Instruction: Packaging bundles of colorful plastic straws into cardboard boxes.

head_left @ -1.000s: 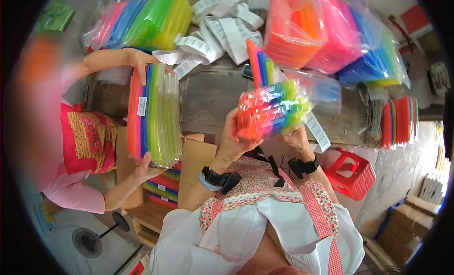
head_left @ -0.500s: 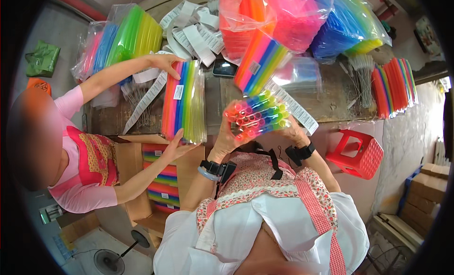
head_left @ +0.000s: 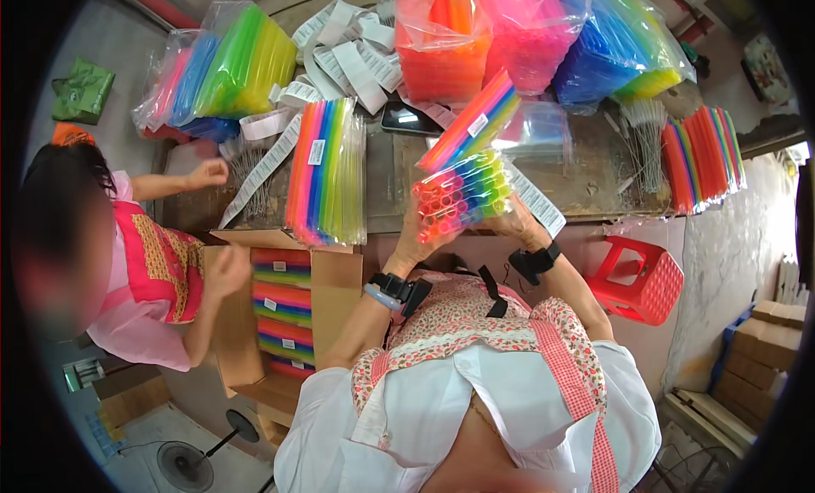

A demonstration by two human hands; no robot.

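Both my hands hold a bundle of colourful plastic tubes [head_left: 463, 196] in see-through film, over the table's front edge. The round open ends face me, running from red through blue and green to yellow. My left hand [head_left: 416, 228] is wrapped round the red side. My right hand [head_left: 516, 225] grips the yellow side, its fingers partly hidden behind the bundle. Just beyond the ends, a striped side with a white label [head_left: 477, 126] slants up to the right; it seems to be the same bundle. To the left, a striped tube pack [head_left: 323, 175] lies on the table.
At the left, a co-worker's two hands [head_left: 208, 173] are off the packs. A cardboard box [head_left: 335, 285] below holds several striped packs. Bagged tubes [head_left: 441, 64], paper label strips [head_left: 361, 73], a phone [head_left: 409, 118], wire brushes [head_left: 649, 145] and more packs [head_left: 705, 158] crowd the table. A red stool [head_left: 637, 277] stands right.
The co-worker's hands have let go of the striped pack on the table and drawn back left. The bundle in my hands has tilted, its far end swinging slightly right.
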